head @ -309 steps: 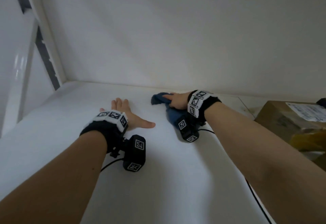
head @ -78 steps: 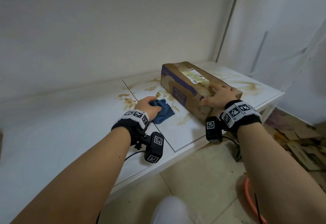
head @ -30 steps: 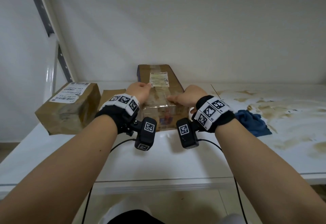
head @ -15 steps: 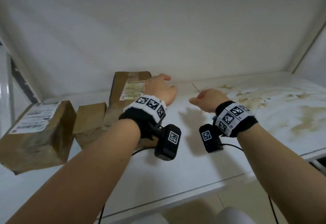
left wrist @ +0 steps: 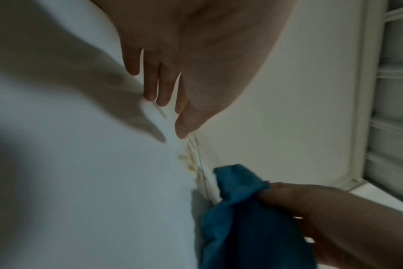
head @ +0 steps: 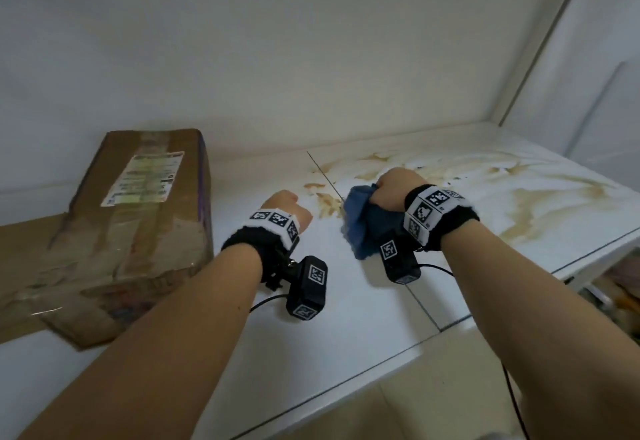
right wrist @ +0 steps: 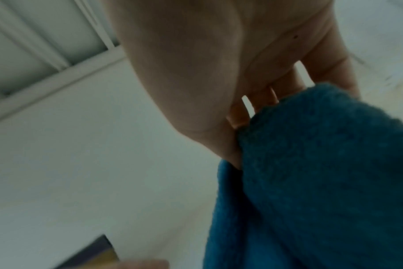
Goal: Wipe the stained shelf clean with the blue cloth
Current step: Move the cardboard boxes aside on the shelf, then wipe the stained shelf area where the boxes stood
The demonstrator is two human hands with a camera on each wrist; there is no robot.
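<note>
The white shelf (head: 363, 308) carries brown stains (head: 526, 204) across its right half and along a seam (left wrist: 199, 160). My right hand (head: 394, 185) grips the bunched blue cloth (head: 358, 228), which hangs from the fist at the left edge of the stains. In the right wrist view the fingers (right wrist: 265, 98) curl into the blue cloth (right wrist: 322, 182). My left hand (head: 285, 209) hovers just left of the seam and holds nothing. Its fingers (left wrist: 160, 87) hang relaxed over the shelf, with the cloth (left wrist: 242, 209) lower right of them.
A long cardboard box (head: 138, 225) with a paper label lies on the shelf to the left, partly on a flat piece of cardboard (head: 24, 242). A white wall closes the back and a frame post (head: 540, 37) stands at the right. Floor tiles show below the shelf's front edge.
My right hand, empty half a second ago, now grips the blue cloth. My left hand has come off the cardboard box and hangs over the shelf. The view has swung right.
</note>
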